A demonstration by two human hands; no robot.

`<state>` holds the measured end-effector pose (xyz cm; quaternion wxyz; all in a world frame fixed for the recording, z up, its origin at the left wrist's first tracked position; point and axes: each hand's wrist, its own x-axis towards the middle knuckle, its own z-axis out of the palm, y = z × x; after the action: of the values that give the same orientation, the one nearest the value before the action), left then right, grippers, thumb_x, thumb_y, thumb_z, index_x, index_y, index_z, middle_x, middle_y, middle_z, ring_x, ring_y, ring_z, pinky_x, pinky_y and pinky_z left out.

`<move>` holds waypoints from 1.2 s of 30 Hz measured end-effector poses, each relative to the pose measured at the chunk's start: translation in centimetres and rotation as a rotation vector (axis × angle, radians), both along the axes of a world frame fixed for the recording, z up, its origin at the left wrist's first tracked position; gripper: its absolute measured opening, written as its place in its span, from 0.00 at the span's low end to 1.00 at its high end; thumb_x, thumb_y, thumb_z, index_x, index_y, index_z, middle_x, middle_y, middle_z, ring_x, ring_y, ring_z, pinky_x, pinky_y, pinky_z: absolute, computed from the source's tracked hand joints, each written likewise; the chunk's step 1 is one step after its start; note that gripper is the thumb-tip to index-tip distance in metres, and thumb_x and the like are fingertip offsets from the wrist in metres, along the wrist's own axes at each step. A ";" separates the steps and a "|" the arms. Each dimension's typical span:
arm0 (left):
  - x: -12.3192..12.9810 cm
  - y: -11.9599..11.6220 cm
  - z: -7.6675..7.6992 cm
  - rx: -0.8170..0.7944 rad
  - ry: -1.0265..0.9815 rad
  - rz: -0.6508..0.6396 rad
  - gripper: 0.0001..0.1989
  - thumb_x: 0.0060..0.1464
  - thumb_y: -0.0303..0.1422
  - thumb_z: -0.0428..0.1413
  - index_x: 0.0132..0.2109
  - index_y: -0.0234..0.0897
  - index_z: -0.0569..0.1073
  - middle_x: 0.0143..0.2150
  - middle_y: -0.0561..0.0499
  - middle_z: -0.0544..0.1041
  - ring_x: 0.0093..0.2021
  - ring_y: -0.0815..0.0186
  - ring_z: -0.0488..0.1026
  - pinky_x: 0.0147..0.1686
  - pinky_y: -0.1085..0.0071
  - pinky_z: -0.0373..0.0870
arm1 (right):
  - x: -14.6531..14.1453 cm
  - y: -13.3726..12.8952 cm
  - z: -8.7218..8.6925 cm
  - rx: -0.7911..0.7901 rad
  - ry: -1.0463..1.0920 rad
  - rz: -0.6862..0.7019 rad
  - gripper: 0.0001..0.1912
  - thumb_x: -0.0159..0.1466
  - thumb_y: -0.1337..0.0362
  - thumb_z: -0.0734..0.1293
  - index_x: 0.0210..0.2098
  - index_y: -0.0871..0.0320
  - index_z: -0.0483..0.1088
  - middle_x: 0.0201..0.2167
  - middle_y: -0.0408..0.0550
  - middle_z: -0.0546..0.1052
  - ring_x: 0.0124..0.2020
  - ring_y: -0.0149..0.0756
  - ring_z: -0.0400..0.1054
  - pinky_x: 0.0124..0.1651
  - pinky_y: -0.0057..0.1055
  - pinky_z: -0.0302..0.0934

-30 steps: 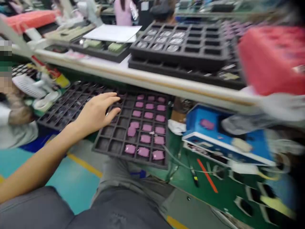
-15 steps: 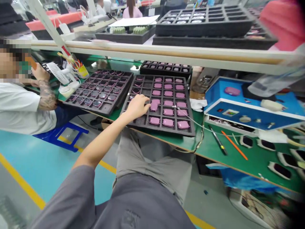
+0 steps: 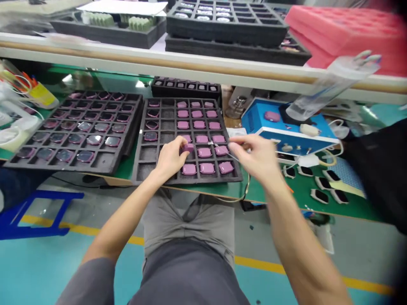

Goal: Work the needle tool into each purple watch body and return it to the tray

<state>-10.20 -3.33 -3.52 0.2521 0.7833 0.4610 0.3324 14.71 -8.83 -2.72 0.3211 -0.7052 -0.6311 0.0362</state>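
In the head view my left hand (image 3: 170, 159) is over the middle of a black compartment tray (image 3: 149, 169), its thumb and fingers closed on a purple watch case (image 3: 188, 148), lifted and tilted above its row. More purple watch cases (image 3: 207, 168) lie face down in the tray's right columns. The left column holds several with dark screens (image 3: 150, 136). At the tray's right edge my right hand (image 3: 254, 154) pinches a thin grey cord (image 3: 234, 157). The cord's pale end rests across the cases near the right column.
A second tray of watches (image 3: 104, 163) stands at left, by a blue stool (image 3: 57, 212). To the right are a blue control box (image 3: 263, 129) and several white-framed watches (image 3: 319, 195). A shelf rail (image 3: 133, 63) crosses above the bench, under stacked trays and pink foam (image 3: 343, 34).
My left hand has closed on a purple watch case and raised it. My right hand has come into view, gripping the cord. The view has turned rightward; the co-worker is out of sight.
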 end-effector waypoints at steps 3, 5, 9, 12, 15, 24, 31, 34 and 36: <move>-0.2 -0.9 0.3 -0.081 -0.204 0.023 0.10 0.59 0.28 0.58 0.46 0.40 0.67 0.43 0.48 0.79 0.42 0.63 0.78 0.46 0.65 0.75 | -1.4 2.9 0.3 -0.148 -0.014 -0.018 0.11 0.68 0.58 0.68 0.42 0.54 0.81 0.40 0.49 0.85 0.44 0.45 0.79 0.49 0.40 0.70; -0.1 -1.7 0.4 -0.257 -0.466 0.026 0.12 0.59 0.32 0.60 0.47 0.39 0.67 0.42 0.48 0.79 0.40 0.64 0.79 0.41 0.68 0.76 | -2.1 4.5 0.3 -0.261 -0.027 -0.040 0.10 0.66 0.57 0.69 0.40 0.53 0.83 0.39 0.50 0.86 0.43 0.49 0.79 0.46 0.40 0.68; 0.6 -3.2 0.3 -0.594 -0.881 0.051 0.17 0.54 0.34 0.65 0.47 0.38 0.70 0.42 0.50 0.78 0.40 0.66 0.77 0.37 0.73 0.74 | -2.2 5.6 -0.2 -0.331 -0.018 -0.045 0.09 0.63 0.57 0.70 0.35 0.53 0.82 0.35 0.50 0.86 0.40 0.48 0.79 0.41 0.38 0.66; 1.2 -3.7 0.2 -0.656 -0.943 0.064 0.18 0.54 0.36 0.66 0.48 0.39 0.71 0.43 0.50 0.77 0.41 0.67 0.75 0.37 0.73 0.75 | -2.2 4.6 0.0 -0.262 0.228 -0.014 0.10 0.61 0.57 0.71 0.31 0.56 0.80 0.30 0.50 0.84 0.32 0.42 0.76 0.38 0.36 0.65; 1.5 -3.7 0.2 -0.663 -0.938 0.037 0.18 0.55 0.37 0.66 0.49 0.40 0.71 0.44 0.50 0.77 0.42 0.66 0.75 0.39 0.73 0.75 | -3.2 2.8 1.1 -0.183 0.661 0.156 0.14 0.59 0.52 0.73 0.30 0.57 0.78 0.28 0.48 0.82 0.27 0.35 0.70 0.34 0.33 0.65; 2.1 -3.9 0.4 -0.591 -0.866 -0.030 0.13 0.60 0.33 0.64 0.50 0.41 0.72 0.45 0.51 0.76 0.43 0.68 0.74 0.42 0.74 0.73 | -4.8 1.0 3.2 -0.215 0.880 0.318 0.14 0.58 0.53 0.74 0.26 0.58 0.76 0.24 0.46 0.80 0.25 0.33 0.69 0.30 0.31 0.63; 2.3 -4.0 0.3 -0.543 -0.826 -0.005 0.14 0.58 0.34 0.65 0.49 0.41 0.72 0.45 0.50 0.76 0.45 0.64 0.74 0.42 0.71 0.72 | -4.8 0.5 2.8 -0.188 0.757 0.310 0.09 0.59 0.57 0.74 0.28 0.56 0.79 0.25 0.47 0.82 0.25 0.35 0.72 0.30 0.31 0.65; 2.2 -4.1 0.1 -0.545 -0.812 0.016 0.13 0.60 0.36 0.64 0.49 0.42 0.72 0.43 0.50 0.76 0.41 0.65 0.74 0.38 0.71 0.71 | -4.7 0.2 2.6 -0.221 0.807 0.376 0.08 0.59 0.58 0.73 0.31 0.55 0.81 0.28 0.46 0.83 0.28 0.36 0.74 0.34 0.32 0.68; 2.1 -4.3 0.1 -0.551 -0.809 0.001 0.13 0.60 0.38 0.63 0.49 0.41 0.72 0.42 0.50 0.76 0.38 0.65 0.73 0.37 0.71 0.70 | -4.6 0.1 2.3 -0.284 0.875 0.425 0.09 0.59 0.57 0.73 0.33 0.56 0.81 0.28 0.46 0.83 0.27 0.35 0.73 0.32 0.32 0.68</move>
<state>-8.08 -7.58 -3.42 0.6088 0.4950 0.3974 0.4758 10.13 -8.73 -0.38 0.4419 -0.5167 -0.5558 0.4784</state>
